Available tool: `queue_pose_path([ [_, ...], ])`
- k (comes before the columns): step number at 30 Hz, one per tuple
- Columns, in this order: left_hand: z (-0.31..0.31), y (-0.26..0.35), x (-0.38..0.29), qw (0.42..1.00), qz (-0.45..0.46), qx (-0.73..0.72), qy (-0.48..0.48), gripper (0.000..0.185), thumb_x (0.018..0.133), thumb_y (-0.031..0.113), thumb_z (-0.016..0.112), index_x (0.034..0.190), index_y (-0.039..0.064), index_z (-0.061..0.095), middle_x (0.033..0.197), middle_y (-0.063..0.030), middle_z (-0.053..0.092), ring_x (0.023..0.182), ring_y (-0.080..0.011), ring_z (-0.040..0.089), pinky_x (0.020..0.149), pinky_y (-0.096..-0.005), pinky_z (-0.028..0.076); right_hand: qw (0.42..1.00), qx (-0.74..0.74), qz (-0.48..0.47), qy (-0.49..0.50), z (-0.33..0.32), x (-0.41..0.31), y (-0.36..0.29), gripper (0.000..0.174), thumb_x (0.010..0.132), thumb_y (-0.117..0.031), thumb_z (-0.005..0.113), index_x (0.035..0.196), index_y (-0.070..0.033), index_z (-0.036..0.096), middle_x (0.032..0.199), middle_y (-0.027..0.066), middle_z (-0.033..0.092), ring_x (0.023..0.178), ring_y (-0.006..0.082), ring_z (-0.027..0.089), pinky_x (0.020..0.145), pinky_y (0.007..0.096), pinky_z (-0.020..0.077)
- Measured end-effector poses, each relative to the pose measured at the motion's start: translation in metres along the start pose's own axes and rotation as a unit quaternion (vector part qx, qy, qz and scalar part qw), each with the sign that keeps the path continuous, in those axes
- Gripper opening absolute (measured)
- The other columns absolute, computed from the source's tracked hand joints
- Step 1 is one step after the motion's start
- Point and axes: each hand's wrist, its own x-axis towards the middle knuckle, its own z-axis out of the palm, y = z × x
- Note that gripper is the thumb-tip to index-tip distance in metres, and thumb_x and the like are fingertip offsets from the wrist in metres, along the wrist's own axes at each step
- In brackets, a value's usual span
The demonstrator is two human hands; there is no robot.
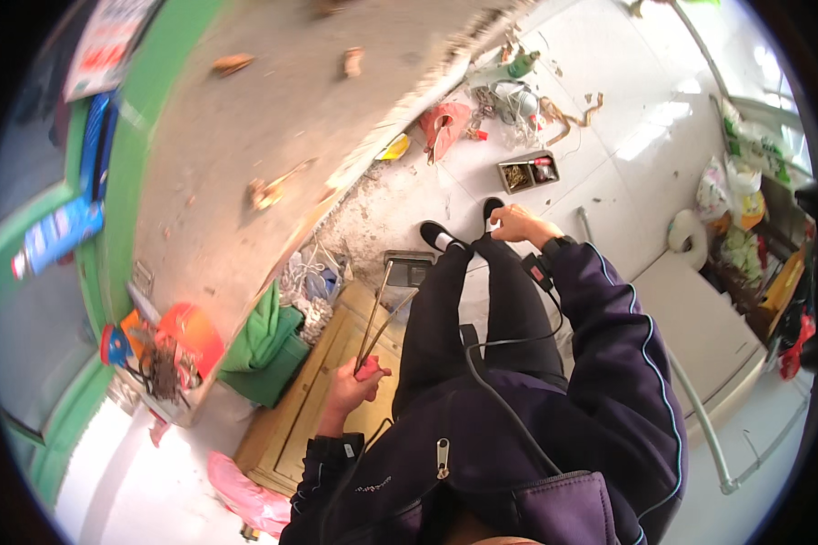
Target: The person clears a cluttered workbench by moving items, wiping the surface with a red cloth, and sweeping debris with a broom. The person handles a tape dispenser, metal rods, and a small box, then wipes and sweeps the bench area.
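Observation:
My left hand (351,392) is closed around the joined end of long, thin metal tongs (373,325), beside a wooden cabinet (313,392). The two prongs spread apart and point away from me. Something pink (368,368), perhaps cloth, shows between the fingers and the tongs. My right hand (520,225) is over my knees and shoes, its fingers bent. Nothing shows in it, but its palm is hidden. Ahead of it on the floor lies a two-part box (528,185) with small brass-coloured pieces and a red-handled tool.
A worn ledge (232,136) runs along the left, with wood chips and an orange container (191,337). Green cloth (259,334) and tangled cord (313,276) lie below it. Wires and scraps (511,102) litter the tiles. At right are a pale box-like surface (699,327) and metal tubing (702,422).

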Motion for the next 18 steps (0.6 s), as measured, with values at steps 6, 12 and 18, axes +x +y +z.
queue_pose_path([
  [6,0.016,0.005,0.056,0.997,-0.071,-0.015,-0.003,0.019,0.083,0.004,0.065,0.1,0.0,0.057,0.084,-0.0115,0.068,0.059,-0.0107,0.057,0.048,-0.0241,0.045,0.999,0.013,0.03,0.007,0.064,0.089,0.064,0.033,0.073,-0.016,0.057,0.104,-0.009,0.066,0.106,0.0162,0.066,0.102,0.0331,0.062,0.085,0.0409,0.0497],
  [12,0.028,0.009,0.116,0.994,-0.106,0.026,0.004,0.011,0.086,0.006,0.064,0.094,-0.001,0.062,0.077,-0.0064,0.064,0.064,-0.0094,0.058,0.053,-0.024,0.046,0.993,0.083,0.075,0.038,0.13,0.171,0.099,0.034,0.074,-0.004,0.057,0.108,-0.008,0.064,0.113,0.0189,0.06,0.105,0.037,0.059,0.085,0.0424,0.0508],
  [18,0.039,-0.006,0.172,0.987,-0.124,0.076,0.07,0.027,0.079,0.011,0.073,0.102,0.0,0.062,0.086,-0.0061,0.069,0.077,-0.0116,0.065,0.069,-0.0262,0.053,0.989,0.049,0.095,0.097,0.195,0.26,0.117,0.026,0.086,-0.012,0.054,0.11,-0.015,0.064,0.111,0.0124,0.057,0.105,0.0317,0.057,0.083,0.0413,0.0508],
])
